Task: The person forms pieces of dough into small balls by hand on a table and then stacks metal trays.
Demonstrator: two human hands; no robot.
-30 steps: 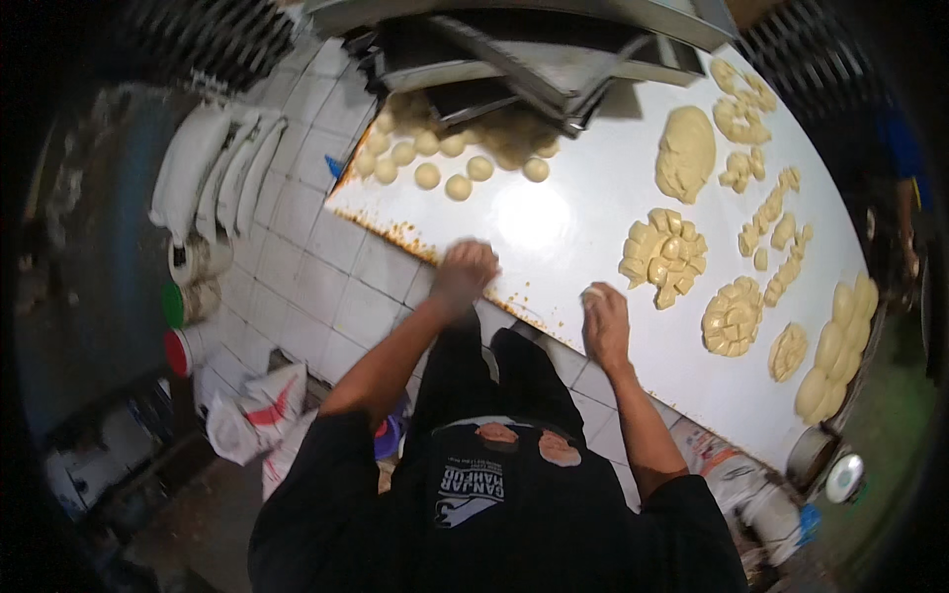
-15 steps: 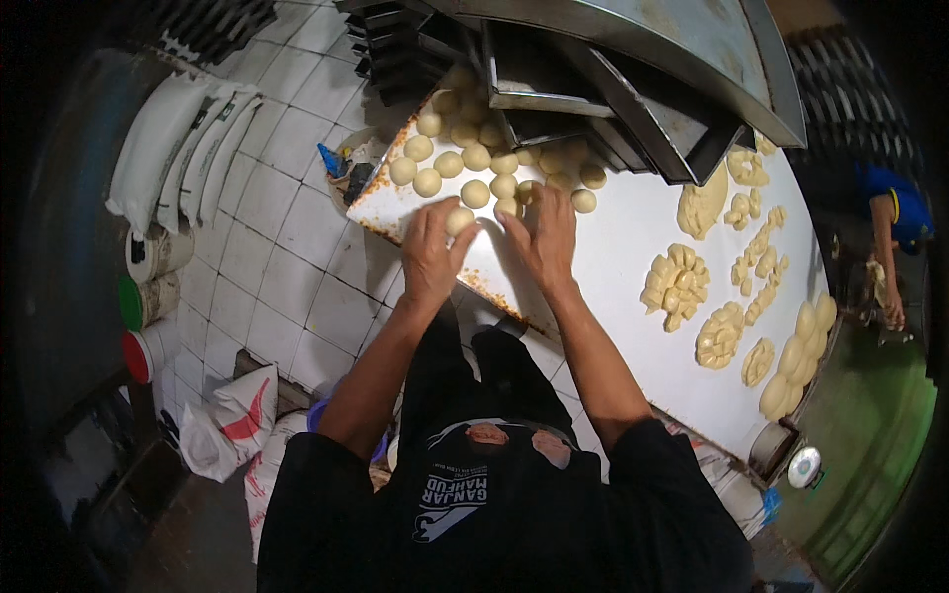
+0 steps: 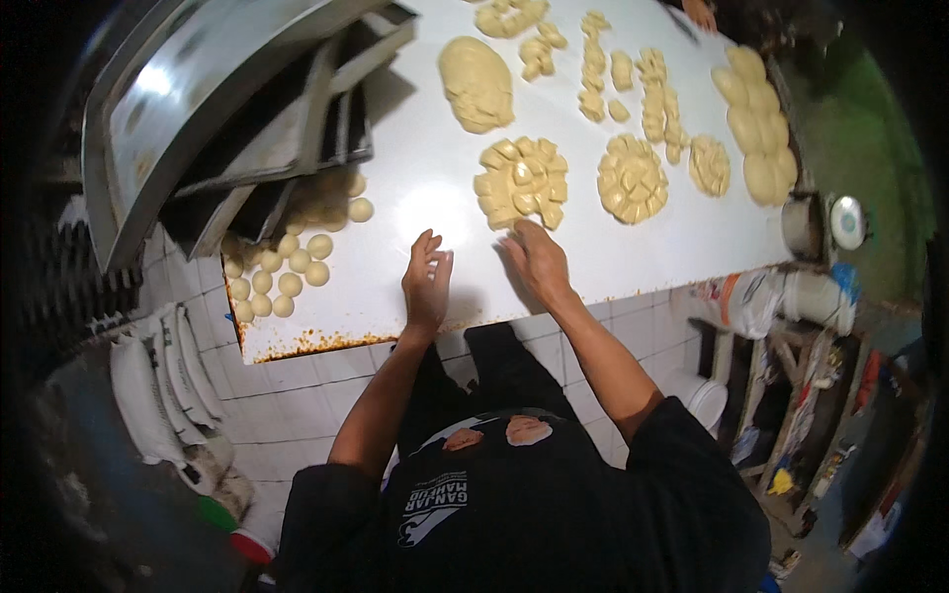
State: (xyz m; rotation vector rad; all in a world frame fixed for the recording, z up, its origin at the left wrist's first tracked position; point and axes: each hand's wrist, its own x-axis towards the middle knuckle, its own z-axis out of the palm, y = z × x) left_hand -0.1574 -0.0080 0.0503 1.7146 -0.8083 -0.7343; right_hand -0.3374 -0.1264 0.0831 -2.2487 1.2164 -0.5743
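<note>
On the white table, my left hand (image 3: 427, 289) hovers by the near edge with its fingers apart and nothing in them. To its right, my right hand (image 3: 539, 263) reaches to the near side of a round cluster of cut dough pieces (image 3: 522, 182). Its fingertips meet or nearly meet the lowest pieces; its thumb stands apart, and I see nothing held. Smooth round dough balls (image 3: 300, 261) sit at the table's left end, some under the shadow of the trays. Two more scored dough rounds (image 3: 633, 180) lie further right, and a large uncut dough lump (image 3: 475, 85) lies behind.
Stacked metal trays (image 3: 287, 109) overhang the table's left back. Dough strips (image 3: 653, 99) and a row of plump dough loaves (image 3: 760, 128) lie right. A metal pot (image 3: 802, 231) stands off the right end. Another person's hand (image 3: 700, 14) shows at the far edge. White sacks (image 3: 148, 395) stand left.
My view and body have turned to the right. Both hands have left the dough balls; the right one is now at the cut dough cluster. The ball between my hands was let go.
</note>
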